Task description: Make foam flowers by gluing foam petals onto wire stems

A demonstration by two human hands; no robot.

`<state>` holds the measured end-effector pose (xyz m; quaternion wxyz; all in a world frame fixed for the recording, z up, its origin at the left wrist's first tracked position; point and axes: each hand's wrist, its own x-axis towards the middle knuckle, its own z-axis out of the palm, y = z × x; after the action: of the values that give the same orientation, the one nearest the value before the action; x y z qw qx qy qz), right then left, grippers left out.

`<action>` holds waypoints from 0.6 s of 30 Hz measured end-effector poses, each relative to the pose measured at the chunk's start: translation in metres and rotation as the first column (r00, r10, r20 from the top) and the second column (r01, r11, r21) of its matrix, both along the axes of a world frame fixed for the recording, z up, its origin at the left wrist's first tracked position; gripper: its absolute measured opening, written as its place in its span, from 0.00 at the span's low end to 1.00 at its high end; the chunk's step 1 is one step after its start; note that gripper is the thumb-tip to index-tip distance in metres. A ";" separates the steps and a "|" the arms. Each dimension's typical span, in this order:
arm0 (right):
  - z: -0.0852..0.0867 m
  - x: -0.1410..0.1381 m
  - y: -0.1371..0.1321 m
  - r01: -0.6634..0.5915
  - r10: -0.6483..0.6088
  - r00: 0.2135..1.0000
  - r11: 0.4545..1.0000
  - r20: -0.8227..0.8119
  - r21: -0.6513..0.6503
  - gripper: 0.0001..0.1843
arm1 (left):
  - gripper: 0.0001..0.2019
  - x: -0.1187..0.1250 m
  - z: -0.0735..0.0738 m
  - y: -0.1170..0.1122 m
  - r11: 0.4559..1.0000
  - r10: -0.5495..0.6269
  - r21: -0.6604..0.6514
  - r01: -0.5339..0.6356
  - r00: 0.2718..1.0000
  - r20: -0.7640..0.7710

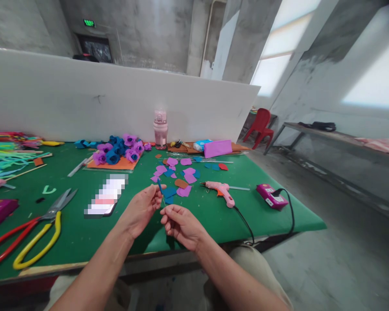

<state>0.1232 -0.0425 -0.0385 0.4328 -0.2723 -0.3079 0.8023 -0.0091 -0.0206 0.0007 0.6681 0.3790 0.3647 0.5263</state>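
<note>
Pinching a narrow blue piece [160, 185] between the fingertips of the left hand [145, 201], gripped the thin pale stem [164, 201] below it with the closed fingertips of the right hand [181, 222]. Held both just below the middle of the frame, above the near part of the green tabletop [220, 229]. Had blue cutouts [170, 193], purple cutouts [190, 177] and a brown cutout [181, 183] scattered just beyond the hands. Right of centre, had a pink glue gun [225, 192] lying on its side, and farther right a magenta box [272, 196] with a black cable [291, 211]. Left of centre, had a phone [106, 196] with a blurred screen, and at lower left large scissors [55, 211] with one red and one yellow handle. Farther back, saw blue and purple flowers [116, 149] heaped on an orange sheet [126, 166], a pink bottle [161, 129] standing upright, and a white panel [116, 99] across the upper frame.
</note>
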 end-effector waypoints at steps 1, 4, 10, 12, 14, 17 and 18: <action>0.000 0.000 0.000 0.004 -0.004 1.000 1.000 -0.005 -0.004 0.13 | 0.17 -0.001 0.000 0.000 1.000 -0.012 -0.002 0.012 1.000 -0.019; 0.000 0.001 0.000 -0.001 0.000 1.000 1.000 -0.011 -0.010 0.13 | 0.13 -0.001 0.000 -0.001 0.999 -0.042 -0.003 0.042 0.995 -0.088; -0.001 0.000 -0.001 -0.024 0.024 1.000 1.000 0.010 0.010 0.13 | 0.11 0.002 -0.002 -0.002 0.999 0.048 -0.009 -0.048 0.996 -0.081; -0.001 -0.001 -0.002 -0.024 0.023 1.000 1.000 0.020 0.019 0.13 | 0.12 0.003 -0.002 -0.002 0.998 0.048 -0.026 -0.050 0.997 -0.063; -0.002 -0.001 -0.002 -0.027 0.027 0.999 0.999 0.023 0.026 0.13 | 0.13 0.004 -0.002 -0.002 0.998 0.040 -0.039 -0.042 0.998 -0.046; -0.002 -0.002 -0.002 -0.024 0.023 0.999 0.999 0.038 0.040 0.13 | 0.14 0.004 -0.001 -0.004 0.998 0.037 -0.041 -0.038 0.999 -0.028; -0.002 -0.002 -0.002 -0.020 0.017 0.999 0.999 0.047 0.048 0.13 | 0.15 0.004 -0.001 -0.004 0.998 0.043 -0.037 -0.044 0.999 -0.028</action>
<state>0.1214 -0.0447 -0.0407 0.4244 -0.2776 -0.3397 0.7921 -0.0047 -0.0248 0.0001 0.6587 0.3654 0.3918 0.5284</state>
